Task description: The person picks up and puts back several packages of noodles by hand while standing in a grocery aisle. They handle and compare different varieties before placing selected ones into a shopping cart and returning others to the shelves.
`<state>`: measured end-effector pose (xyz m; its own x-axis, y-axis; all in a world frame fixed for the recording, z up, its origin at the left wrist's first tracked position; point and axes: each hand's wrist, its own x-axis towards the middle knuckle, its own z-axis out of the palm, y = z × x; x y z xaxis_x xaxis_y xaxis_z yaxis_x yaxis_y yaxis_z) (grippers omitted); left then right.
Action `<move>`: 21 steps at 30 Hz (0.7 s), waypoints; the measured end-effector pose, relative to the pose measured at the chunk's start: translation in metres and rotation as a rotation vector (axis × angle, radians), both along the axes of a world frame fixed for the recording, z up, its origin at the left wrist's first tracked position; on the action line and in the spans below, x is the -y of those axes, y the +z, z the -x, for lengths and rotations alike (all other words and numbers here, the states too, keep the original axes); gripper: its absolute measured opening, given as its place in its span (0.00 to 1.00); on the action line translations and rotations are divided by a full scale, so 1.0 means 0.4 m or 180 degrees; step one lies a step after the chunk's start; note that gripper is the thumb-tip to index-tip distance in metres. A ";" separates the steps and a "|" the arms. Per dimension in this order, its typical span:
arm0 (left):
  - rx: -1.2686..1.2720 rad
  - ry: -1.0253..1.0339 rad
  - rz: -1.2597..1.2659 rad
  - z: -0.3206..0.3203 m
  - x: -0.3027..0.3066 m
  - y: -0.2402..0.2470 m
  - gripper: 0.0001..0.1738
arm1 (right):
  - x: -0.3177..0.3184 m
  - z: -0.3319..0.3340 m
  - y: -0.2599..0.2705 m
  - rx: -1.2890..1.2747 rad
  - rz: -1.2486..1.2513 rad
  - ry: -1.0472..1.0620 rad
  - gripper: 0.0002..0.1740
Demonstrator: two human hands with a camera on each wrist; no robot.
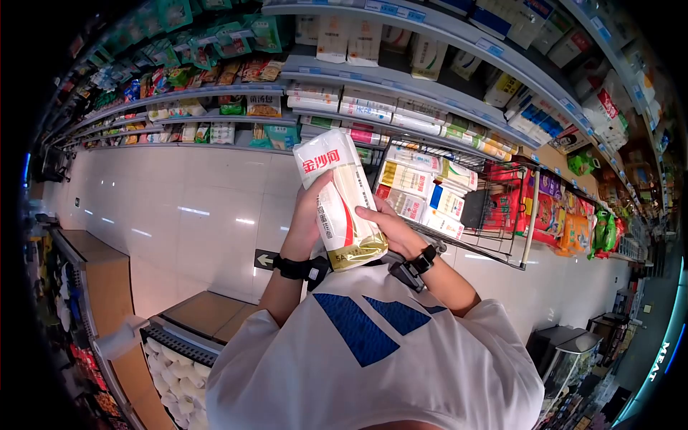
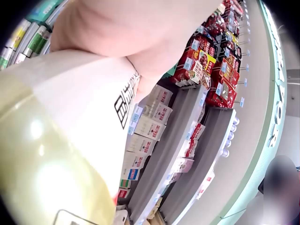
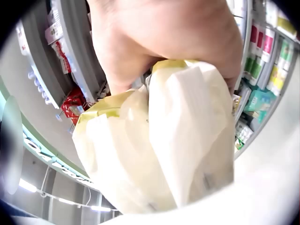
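Angling both arms (image 1: 451,279) inward before a white shirt (image 1: 459,362); gripping a noodle pack (image 1: 350,208) with left hand (image 1: 307,209) and right hand (image 1: 392,226), pressing thumbs (image 1: 366,213) on its front. Holding it tilted beside a loaded cart (image 1: 531,215); displaying white wrapping, red lettering, a gold bottom.

Beyond the left hand (image 1: 308,211), a shelf (image 1: 387,73) bears upright packs (image 1: 364,41); right of the right hand (image 1: 394,226), a cart (image 1: 531,215) holds other packs (image 1: 408,178).

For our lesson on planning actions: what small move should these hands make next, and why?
Probably carry the noodle packet over the cart: the left hand and right hand both hold it, and similar packets lie inside the cart.
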<state>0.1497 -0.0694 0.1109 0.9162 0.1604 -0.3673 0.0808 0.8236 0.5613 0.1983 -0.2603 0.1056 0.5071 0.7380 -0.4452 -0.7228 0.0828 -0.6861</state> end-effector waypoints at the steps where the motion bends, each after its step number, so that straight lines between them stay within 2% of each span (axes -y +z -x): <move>1: 0.0007 -0.0029 0.0046 -0.012 0.014 0.000 0.24 | 0.015 -0.011 -0.005 -0.0092 -0.0009 -0.0046 0.35; 5: 0.0283 -0.0025 -0.0483 -0.017 0.090 0.049 0.23 | 0.077 -0.028 0.007 -0.0024 -0.0230 -0.0263 0.38; 9: 0.0338 0.0029 -0.0814 -0.020 0.160 0.092 0.28 | 0.126 -0.037 0.017 -0.0039 -0.0330 -0.0586 0.39; 15: 0.0218 -0.0065 -0.1039 -0.024 0.227 0.109 0.29 | 0.192 -0.055 0.010 0.0164 -0.0601 -0.0646 0.39; 17: 0.0301 -0.0075 -0.0513 -0.018 0.243 0.104 0.30 | 0.214 -0.056 0.005 0.0136 -0.0717 -0.0723 0.39; 21: 0.0060 0.0060 -0.0900 0.003 0.276 0.107 0.34 | 0.248 -0.053 -0.006 -0.0067 -0.0909 -0.0655 0.40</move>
<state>0.1485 -0.1798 0.1537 0.9183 0.2711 -0.2886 0.0545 0.6354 0.7703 0.2194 -0.3596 0.1034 0.6511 0.7175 -0.2475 -0.6847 0.4145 -0.5994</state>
